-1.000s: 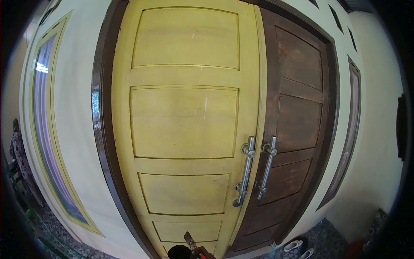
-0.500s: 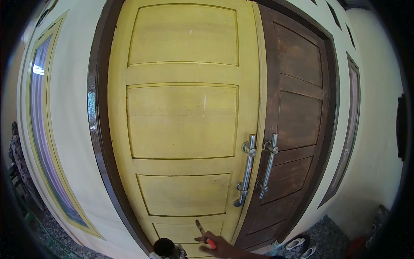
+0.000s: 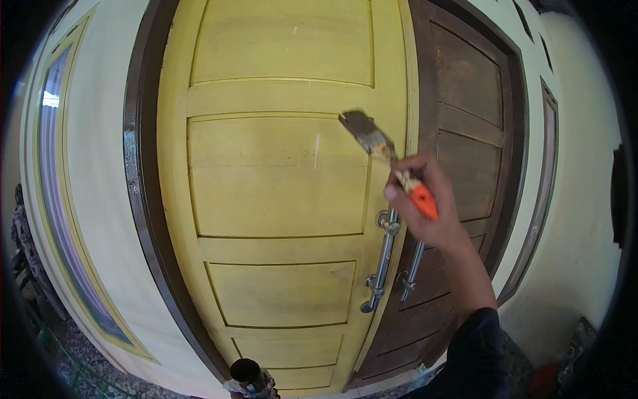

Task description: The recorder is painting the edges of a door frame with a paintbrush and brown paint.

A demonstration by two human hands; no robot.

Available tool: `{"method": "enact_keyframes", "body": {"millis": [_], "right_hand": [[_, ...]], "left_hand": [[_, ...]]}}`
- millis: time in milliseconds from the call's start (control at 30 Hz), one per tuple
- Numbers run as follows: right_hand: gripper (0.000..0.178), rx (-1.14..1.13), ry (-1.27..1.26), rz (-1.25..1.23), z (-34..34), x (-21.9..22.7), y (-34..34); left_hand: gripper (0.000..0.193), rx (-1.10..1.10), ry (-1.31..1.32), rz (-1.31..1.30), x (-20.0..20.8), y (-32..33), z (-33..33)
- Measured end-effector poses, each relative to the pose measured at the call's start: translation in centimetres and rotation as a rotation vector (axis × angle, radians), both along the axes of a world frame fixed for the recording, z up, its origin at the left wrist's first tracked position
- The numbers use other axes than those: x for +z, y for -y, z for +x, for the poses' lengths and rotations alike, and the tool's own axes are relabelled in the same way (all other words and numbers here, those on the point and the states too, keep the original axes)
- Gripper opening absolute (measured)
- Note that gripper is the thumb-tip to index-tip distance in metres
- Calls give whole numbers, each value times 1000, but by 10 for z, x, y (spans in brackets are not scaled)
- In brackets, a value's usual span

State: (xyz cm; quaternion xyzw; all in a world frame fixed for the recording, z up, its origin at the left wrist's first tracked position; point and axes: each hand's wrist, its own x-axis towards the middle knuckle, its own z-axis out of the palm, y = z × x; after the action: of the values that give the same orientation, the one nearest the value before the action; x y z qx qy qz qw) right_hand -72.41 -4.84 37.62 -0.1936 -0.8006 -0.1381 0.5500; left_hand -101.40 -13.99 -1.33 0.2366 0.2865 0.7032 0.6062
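Observation:
My right hand (image 3: pixel 428 199) is closed round the handle of a paintbrush (image 3: pixel 372 136), raised in front of the doors. Its bristles are coated in dark brown and point up and to the left; the handle's end is orange. Behind the bristles stands a yellow panelled door (image 3: pixel 279 176), and they look apart from it, though the distance is hard to judge. At the bottom edge is a can (image 3: pixel 246 370) with a dark round top and a paint-spattered side. My left hand does not show; whether it holds the can is hidden.
To the right is a brown panelled door (image 3: pixel 465 166) with patchy colour. Metal pull handles (image 3: pixel 382 266) run down both doors where they meet. A dark brown frame (image 3: pixel 143 166) surrounds them. A curtained window (image 3: pixel 56 166) is at the left.
My right hand has risen from low near the can to the upper part of the door, carrying the paintbrush. The view has tilted slightly downward.

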Motion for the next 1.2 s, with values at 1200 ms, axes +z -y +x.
{"method": "enact_keyframes", "body": {"millis": [1200], "right_hand": [[19,217,-613,408,-91,380,-136]], "left_hand": [[50,166,191,-58,-21,-132,-75]]}}
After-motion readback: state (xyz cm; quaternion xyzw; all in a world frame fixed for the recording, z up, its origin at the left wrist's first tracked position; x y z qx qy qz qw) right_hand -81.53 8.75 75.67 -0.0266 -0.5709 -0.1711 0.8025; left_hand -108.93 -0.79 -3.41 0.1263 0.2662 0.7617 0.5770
